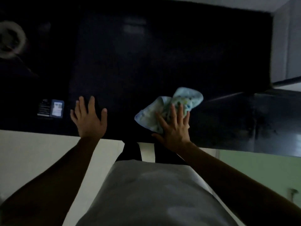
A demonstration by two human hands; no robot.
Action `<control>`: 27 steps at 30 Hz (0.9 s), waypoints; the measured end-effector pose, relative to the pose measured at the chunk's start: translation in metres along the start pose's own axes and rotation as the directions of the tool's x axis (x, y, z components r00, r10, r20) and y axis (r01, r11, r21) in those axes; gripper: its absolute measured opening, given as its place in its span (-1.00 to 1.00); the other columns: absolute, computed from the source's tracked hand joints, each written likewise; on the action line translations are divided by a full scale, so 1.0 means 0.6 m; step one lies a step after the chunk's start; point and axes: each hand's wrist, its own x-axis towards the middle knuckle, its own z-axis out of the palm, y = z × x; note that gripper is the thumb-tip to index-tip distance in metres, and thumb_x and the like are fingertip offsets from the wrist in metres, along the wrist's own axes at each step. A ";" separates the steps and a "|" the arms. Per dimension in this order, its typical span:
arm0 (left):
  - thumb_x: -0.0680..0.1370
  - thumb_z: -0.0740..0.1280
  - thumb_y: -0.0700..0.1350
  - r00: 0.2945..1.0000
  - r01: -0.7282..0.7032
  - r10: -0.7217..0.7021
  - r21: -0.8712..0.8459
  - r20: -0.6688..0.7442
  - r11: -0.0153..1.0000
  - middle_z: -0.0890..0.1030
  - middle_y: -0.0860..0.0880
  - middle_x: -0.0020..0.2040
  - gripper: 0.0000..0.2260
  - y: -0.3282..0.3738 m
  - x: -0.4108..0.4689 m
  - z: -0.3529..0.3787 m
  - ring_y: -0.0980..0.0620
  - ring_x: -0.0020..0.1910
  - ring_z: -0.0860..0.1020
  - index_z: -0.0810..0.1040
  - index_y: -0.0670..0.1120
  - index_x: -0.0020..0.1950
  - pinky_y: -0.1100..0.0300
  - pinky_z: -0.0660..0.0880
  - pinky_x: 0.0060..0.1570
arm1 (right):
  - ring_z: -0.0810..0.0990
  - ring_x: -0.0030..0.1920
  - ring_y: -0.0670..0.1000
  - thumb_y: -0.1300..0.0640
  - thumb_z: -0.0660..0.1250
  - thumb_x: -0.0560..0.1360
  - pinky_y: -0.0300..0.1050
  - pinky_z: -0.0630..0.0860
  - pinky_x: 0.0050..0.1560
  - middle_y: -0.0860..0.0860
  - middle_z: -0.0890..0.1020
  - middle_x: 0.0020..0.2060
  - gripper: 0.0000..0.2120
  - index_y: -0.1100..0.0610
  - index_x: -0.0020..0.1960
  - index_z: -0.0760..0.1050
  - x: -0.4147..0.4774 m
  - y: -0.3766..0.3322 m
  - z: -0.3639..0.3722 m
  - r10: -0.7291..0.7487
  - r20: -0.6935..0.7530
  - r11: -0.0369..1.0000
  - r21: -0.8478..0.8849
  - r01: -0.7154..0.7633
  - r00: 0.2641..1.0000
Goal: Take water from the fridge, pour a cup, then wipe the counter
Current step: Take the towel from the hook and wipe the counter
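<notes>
Dark, glossy counter [162,54], dimly lit, seen from above; pale cabinet front [32,152] below its near edge, green surface [260,168] at lower right.

Task stage: judged to be the last step, wiping. No bottle and no fridge is in view, so fetching and pouring cannot be checked. Most of the counter lies beyond the cloth, so much wiping may be left. No spill or wet patch can be made out in the gloom.

Items, counted:
- 1 cloth [187,98], light blue with small coloured spots, bunched, lying on the counter near the front edge, right of centre.
- 1 right hand [174,128], fingers straight and spread, palm pressing down on the near part of the cloth; thumb out to the side by the counter edge.
- 1 left hand [88,118], fingers spread, laid flat on the bare counter, apart from the cloth, holding nothing.
- 1 small box [52,109], dark with a pale panel, lying just beside the left hand; print unreadable.
- 1 pale ring [12,39], blurred, at the far left; possibly the rim of a cup, cannot tell.
- 1 grey shirt [154,193], the person's own, filling the lower middle.
</notes>
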 end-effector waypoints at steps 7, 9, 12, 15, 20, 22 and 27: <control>0.58 0.12 0.18 0.997 0.047 -0.045 0.028 -0.065 0.998 0.21 -0.20 0.61 -0.43 -0.002 0.015 0.003 -0.24 0.56 0.19 0.28 -0.02 0.56 -0.26 0.03 0.49 | 0.02 0.54 0.38 -0.41 0.10 0.48 0.47 -0.08 0.45 0.20 0.15 0.57 -0.34 -0.18 0.52 0.27 0.248 -0.147 -0.044 -0.493 -0.092 0.866 -0.141 0.479 0.865; 0.59 0.09 0.19 0.995 0.051 -0.048 0.030 -0.081 0.998 0.22 -0.20 0.60 -0.43 0.000 0.015 0.004 -0.25 0.55 0.20 0.29 -0.02 0.55 -0.26 0.06 0.49 | 0.01 0.55 0.35 -0.40 0.06 0.50 0.45 -0.05 0.45 0.16 0.13 0.58 -0.35 -0.18 0.52 0.25 0.322 -0.159 -0.072 -0.535 -0.069 0.839 -0.166 0.519 0.842; 0.59 0.08 0.18 0.996 0.054 -0.051 0.039 -0.079 0.998 0.20 -0.20 0.61 -0.44 0.000 0.013 0.006 -0.25 0.56 0.18 0.27 0.00 0.56 -0.27 0.05 0.49 | 0.06 0.54 0.36 -0.33 0.05 0.51 0.45 0.03 0.43 0.17 0.12 0.58 -0.35 -0.13 0.55 0.21 0.401 -0.066 -0.117 -0.327 -0.143 0.944 -0.097 0.315 0.934; 0.57 0.10 0.17 0.997 0.054 -0.051 0.047 -0.053 0.997 0.17 -0.20 0.62 -0.43 -0.001 0.016 0.007 -0.24 0.58 0.14 0.23 0.01 0.57 -0.29 0.03 0.49 | 0.04 0.54 0.37 -0.32 -0.04 0.55 0.42 0.03 0.45 0.22 0.09 0.58 -0.33 -0.08 0.59 0.07 0.366 0.137 -0.141 0.093 -0.207 0.995 -0.012 -0.098 0.974; 0.54 0.14 0.15 0.998 0.059 -0.059 0.025 -0.031 0.998 0.16 -0.22 0.62 -0.40 0.000 0.018 0.005 -0.27 0.58 0.13 0.25 -0.02 0.56 -0.31 0.01 0.48 | -0.07 0.57 0.33 -0.36 -0.06 0.58 0.45 -0.01 0.45 0.20 0.00 0.60 -0.35 -0.14 0.60 0.01 0.037 0.365 -0.065 0.543 -0.164 0.840 0.124 -0.529 0.824; 0.54 0.14 0.15 0.998 0.058 -0.057 0.021 -0.028 0.998 0.15 -0.22 0.62 -0.40 -0.001 0.018 0.004 -0.27 0.58 0.12 0.25 -0.03 0.56 -0.31 -0.01 0.49 | -0.03 0.55 0.36 -0.32 0.01 0.54 0.41 0.02 0.47 0.23 0.04 0.58 -0.33 -0.07 0.59 0.12 -0.088 0.356 -0.014 0.661 -0.106 0.749 0.162 -0.643 0.743; 0.55 0.15 0.13 0.998 0.049 -0.048 0.026 -0.040 0.998 0.15 -0.23 0.62 -0.41 -0.001 0.019 0.000 -0.27 0.58 0.12 0.25 -0.04 0.55 -0.30 -0.02 0.49 | 0.02 0.53 0.41 -0.40 0.00 0.52 0.34 -0.03 0.50 0.30 0.10 0.56 -0.21 0.10 0.56 0.21 -0.146 0.268 0.057 0.903 -0.063 0.424 0.288 -0.859 0.425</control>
